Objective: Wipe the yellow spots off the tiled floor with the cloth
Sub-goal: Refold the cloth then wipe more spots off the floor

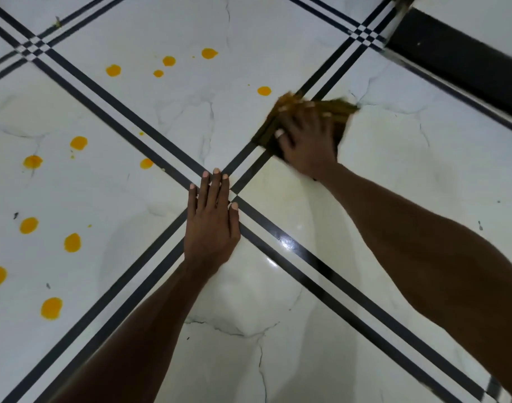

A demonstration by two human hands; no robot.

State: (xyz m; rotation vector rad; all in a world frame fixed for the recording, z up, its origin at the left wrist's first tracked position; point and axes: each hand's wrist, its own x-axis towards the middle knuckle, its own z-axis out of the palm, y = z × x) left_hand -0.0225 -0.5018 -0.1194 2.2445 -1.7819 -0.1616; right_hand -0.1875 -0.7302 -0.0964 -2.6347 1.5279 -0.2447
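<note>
My right hand (307,141) presses flat on a folded dark cloth stained yellow (340,110), lying on the white marble-look tiled floor (394,158) right of centre; the cloth is blurred. My left hand (212,219) rests flat, fingers together, on the crossing of the black tile stripes and holds nothing. Several yellow spots lie on the far tile, the nearest spot (264,90) just left of the cloth, another spot (113,70) further left. More spots dot the left tile, such as one spot (72,242) and a large spot (51,308).
Double black stripes (109,112) run diagonally across the floor and cross under my left hand. A black band along a wall base or step (458,59) closes off the upper right corner. Small dark specks (15,215) lie on the left tile.
</note>
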